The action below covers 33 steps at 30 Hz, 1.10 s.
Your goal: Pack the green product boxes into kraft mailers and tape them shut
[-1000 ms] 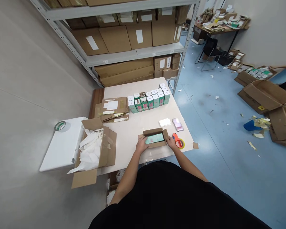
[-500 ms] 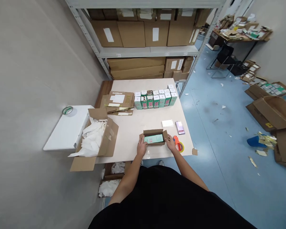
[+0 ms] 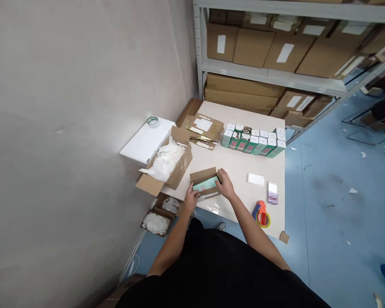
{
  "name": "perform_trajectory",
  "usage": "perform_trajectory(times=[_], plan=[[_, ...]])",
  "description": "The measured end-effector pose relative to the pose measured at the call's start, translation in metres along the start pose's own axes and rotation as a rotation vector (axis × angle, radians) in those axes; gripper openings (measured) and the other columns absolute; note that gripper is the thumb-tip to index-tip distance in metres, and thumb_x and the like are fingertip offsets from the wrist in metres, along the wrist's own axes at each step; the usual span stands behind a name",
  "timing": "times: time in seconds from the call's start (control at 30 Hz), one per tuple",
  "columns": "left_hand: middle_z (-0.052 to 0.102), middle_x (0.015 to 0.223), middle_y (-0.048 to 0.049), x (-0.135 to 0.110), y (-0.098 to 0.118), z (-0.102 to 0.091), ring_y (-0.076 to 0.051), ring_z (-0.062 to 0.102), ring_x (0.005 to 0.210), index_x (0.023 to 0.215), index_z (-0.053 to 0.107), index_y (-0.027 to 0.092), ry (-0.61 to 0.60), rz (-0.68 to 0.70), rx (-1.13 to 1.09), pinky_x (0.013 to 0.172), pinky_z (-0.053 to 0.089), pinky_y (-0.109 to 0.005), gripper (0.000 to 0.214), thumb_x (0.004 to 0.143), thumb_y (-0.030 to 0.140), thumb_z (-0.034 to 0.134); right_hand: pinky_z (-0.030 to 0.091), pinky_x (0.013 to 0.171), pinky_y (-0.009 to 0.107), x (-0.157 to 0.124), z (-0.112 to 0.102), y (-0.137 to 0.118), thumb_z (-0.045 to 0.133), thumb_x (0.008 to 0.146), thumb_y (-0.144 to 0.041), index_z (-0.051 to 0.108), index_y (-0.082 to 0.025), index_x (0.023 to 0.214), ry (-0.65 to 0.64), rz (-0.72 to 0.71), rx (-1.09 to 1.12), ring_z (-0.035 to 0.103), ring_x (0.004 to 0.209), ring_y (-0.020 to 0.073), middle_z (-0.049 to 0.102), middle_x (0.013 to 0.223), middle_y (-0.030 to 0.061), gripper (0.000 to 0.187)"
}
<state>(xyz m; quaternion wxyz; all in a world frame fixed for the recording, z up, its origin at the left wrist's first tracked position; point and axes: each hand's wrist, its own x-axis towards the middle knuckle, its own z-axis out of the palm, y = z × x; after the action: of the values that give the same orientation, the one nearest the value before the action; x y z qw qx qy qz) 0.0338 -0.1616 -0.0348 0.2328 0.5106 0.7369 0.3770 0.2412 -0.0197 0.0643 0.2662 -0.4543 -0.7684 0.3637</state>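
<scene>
A small open cardboard box stands at the front of the table, with a mint-green carton lying inside it. My left hand grips the box's near left corner, fingers over the edge. At the right end, my right hand is closed on the wall and flap, its fingertips close to the carton. To the right lie a white box, a blurred purple-and-white item and a red tape dispenser with yellow tape.
Left of my hands, a larger cardboard box holds white packing paper. Flattened cardboard lies behind. Several green-and-white cartons stand in rows at the back. A tape roll rests on a white surface beside the wall.
The view has turned left, so table and shelf appear further right. Both hands still hold the small box, now tilted and nearer the paper-filled box; my right hand reaches further over its end.
</scene>
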Motion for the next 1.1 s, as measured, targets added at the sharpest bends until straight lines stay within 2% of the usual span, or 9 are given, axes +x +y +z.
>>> perform_trajectory(times=[0.2, 0.33, 0.47, 0.57, 0.7, 0.83, 1.1], plan=[[0.042, 0.163, -0.0083, 0.007, -0.03, -0.038, -0.031, 0.044, 0.146, 0.093, 0.075, 0.021, 0.016, -0.004, -0.059, 0.115, 0.046, -0.046, 0.015, 0.092, 0.026, 0.061, 0.043, 0.118, 0.048, 0.084, 0.059, -0.082, 0.057, 0.095, -0.031, 0.053, -0.026, 0.149, -0.154, -0.138, -0.097, 0.042, 0.149, 0.0277, 0.036, 0.166, 0.0098, 0.054], [0.039, 0.165, -0.0079, 0.008, -0.044, -0.051, -0.028, 0.048, 0.142, 0.091, 0.075, 0.02, 0.008, -0.02, -0.052, 0.116, 0.045, -0.044, 0.015, 0.092, 0.02, 0.06, 0.043, 0.116, 0.041, 0.145, 0.111, -0.127, 0.066, 0.093, -0.034, 0.06, -0.024, 0.143, -0.292, -0.2, -0.246, 0.048, 0.144, 0.0267, 0.049, 0.158, 0.0098, 0.052], [0.04, 0.164, -0.0062, 0.009, -0.052, -0.059, -0.027, 0.047, 0.144, 0.09, 0.075, 0.02, -0.002, 0.0, -0.037, 0.118, 0.044, -0.045, 0.017, 0.091, 0.015, 0.058, 0.045, 0.11, 0.04, 0.191, 0.16, -0.155, 0.076, 0.086, -0.04, 0.059, -0.022, 0.144, -0.502, -0.212, -0.496, 0.056, 0.134, 0.0299, 0.063, 0.142, 0.0141, 0.063], [0.041, 0.163, -0.0064, 0.012, -0.054, -0.063, -0.027, 0.05, 0.141, 0.09, 0.075, 0.02, -0.01, 0.004, -0.041, 0.116, 0.046, -0.045, 0.018, 0.09, 0.013, 0.058, 0.046, 0.104, 0.04, 0.206, 0.184, -0.162, 0.078, 0.082, -0.031, 0.061, -0.022, 0.142, -0.579, -0.151, -0.684, 0.061, 0.124, 0.0312, 0.071, 0.128, 0.0142, 0.062], [0.043, 0.162, -0.0054, 0.017, -0.056, -0.067, -0.028, 0.049, 0.143, 0.091, 0.076, 0.022, -0.021, 0.036, -0.069, 0.117, 0.046, -0.046, 0.017, 0.088, 0.012, 0.061, 0.047, 0.096, 0.033, 0.207, 0.19, -0.159, 0.066, 0.084, -0.013, 0.072, -0.023, 0.123, -0.532, -0.138, -0.664, 0.067, 0.111, 0.0253, 0.076, 0.116, 0.0089, 0.041], [0.044, 0.161, -0.0038, 0.023, -0.057, -0.067, -0.028, 0.048, 0.144, 0.092, 0.076, 0.024, -0.046, 0.054, -0.086, 0.118, 0.046, -0.047, 0.02, 0.088, 0.013, 0.06, 0.049, 0.083, 0.029, 0.205, 0.177, -0.151, 0.065, 0.086, -0.016, 0.078, -0.025, 0.103, -0.465, -0.135, -0.545, 0.069, 0.097, 0.0221, 0.079, 0.103, 0.0043, 0.023], [0.045, 0.161, -0.0041, 0.036, -0.053, -0.059, -0.028, 0.052, 0.141, 0.087, 0.076, 0.024, -0.097, 0.056, -0.091, 0.112, 0.051, -0.048, 0.021, 0.087, 0.012, 0.059, 0.051, 0.087, 0.033, 0.209, 0.147, -0.15, 0.059, 0.092, -0.023, 0.077, -0.025, 0.106, -0.231, -0.202, -0.372, 0.068, 0.098, 0.0234, 0.077, 0.108, 0.0059, 0.023]])
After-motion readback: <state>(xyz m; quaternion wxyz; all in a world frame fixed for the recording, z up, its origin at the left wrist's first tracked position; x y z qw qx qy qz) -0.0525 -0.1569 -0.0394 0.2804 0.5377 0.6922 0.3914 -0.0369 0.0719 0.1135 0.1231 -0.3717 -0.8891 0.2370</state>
